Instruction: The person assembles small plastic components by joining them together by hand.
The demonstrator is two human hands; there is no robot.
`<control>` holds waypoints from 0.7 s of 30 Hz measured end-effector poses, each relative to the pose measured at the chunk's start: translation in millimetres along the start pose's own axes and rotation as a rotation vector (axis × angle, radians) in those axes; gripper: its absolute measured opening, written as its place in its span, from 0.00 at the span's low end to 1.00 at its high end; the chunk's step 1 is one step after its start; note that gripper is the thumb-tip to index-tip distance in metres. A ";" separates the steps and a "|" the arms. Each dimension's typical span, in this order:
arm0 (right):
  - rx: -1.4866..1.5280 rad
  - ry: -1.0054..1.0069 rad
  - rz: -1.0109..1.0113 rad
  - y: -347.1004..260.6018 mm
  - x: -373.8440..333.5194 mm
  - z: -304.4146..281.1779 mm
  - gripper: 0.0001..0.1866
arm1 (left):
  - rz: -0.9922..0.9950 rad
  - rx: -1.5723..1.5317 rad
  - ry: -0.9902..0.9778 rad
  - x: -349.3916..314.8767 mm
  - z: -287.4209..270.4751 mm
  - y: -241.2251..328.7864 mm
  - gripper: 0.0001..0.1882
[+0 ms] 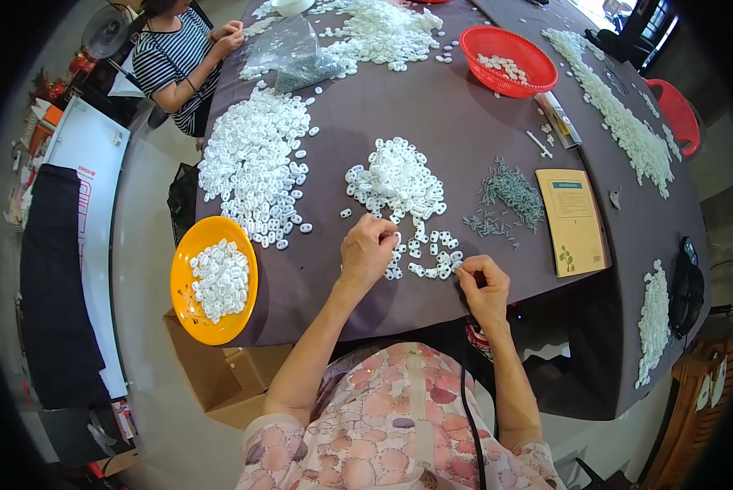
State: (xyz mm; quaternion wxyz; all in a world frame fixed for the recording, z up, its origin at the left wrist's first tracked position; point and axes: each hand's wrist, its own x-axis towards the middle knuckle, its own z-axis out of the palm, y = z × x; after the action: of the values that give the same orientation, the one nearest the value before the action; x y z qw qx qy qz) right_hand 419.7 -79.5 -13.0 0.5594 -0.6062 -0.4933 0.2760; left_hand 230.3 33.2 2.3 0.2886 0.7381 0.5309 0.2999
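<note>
Taking the small mound of white, two-holed oval plastic pieces [395, 175] near the middle of the dark grey cloth-covered surface [432, 98] as the clock's centre, the bare left hand [366, 253] is at 7 o'clock, its grip narrow, thumb and fingers drawn together beside the mound's near edge; whether a piece sits between the fingertips, I cannot tell. The bare right hand [488, 296] is at 5 o'clock, its grip also narrow, fingertips by the right end of a loose cluster of white linked-looking pieces [436, 263] that lies between the two hands; I cannot tell if it pinches one. At 3 o'clock lies a scatter of short grey rods [513, 196], with a tan paper-covered book [575, 220] just beyond. A larger heap of white oval pieces [256, 155] spreads at 9 o'clock, and at 8 o'clock a yellow-orange oval dish [185, 282] holds more of them. A clear plastic bag [293, 49] with grey contents rests at 11 o'clock, while a round red plastic basket [474, 45] with a few pale pieces is between 1 and 2 o'clock. At 10 o'clock, a person in a black-and-white striped top [171, 65] is beside the surface, hands together.
</note>
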 end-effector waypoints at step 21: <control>-0.089 -0.008 -0.054 -5.0 0.8 3.5 0.03 | 0.041 0.163 0.026 8.7 34.6 20.2 0.05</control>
State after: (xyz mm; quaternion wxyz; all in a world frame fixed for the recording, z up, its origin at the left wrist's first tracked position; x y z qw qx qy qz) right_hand 415.4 -77.9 -8.9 0.5372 -0.6159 -0.5236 0.2408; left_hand 270.8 32.4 -4.0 0.2145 0.7661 0.5418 0.2711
